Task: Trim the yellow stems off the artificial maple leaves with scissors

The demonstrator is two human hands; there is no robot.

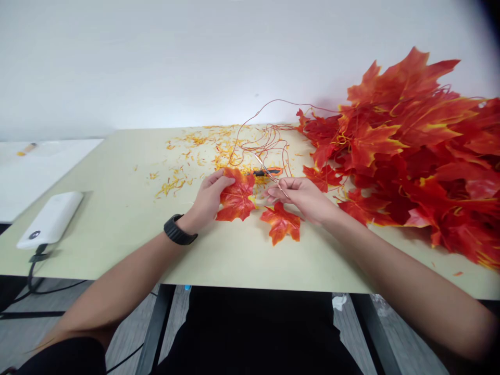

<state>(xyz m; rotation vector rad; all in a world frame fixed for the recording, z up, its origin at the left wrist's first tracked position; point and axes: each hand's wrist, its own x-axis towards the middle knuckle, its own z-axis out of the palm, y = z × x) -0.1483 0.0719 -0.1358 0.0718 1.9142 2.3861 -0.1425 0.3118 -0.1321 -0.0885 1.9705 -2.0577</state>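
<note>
From where I stand, the left hand (211, 195) has its fingers closed in a pinch, thumb laid over the edge of a red leaf (237, 197), holding it just above the near-middle of the desk (128, 208). The right hand (304, 197) has its fingers curled together around a slim metal tool (265, 167) whose tips point up and away; it looks like small scissors, though the grip covers much of the handles, so I can't tell how far the blades stand apart. Most of the left fingers are hidden behind the leaf. A smaller leaf (282, 225) is just below the right hand; whether they touch is hard to make out. The big heap of leaves (414, 151) runs out of view on the right.

The held leaf is maple-shaped, orange-red with paler veins, with a bit of yellow near its right side. Beyond it are yellow trimmings (219, 148), looped thin cord (269, 135) and a black-and-orange cutter (275, 171), partly covered by the metal tool.
</note>
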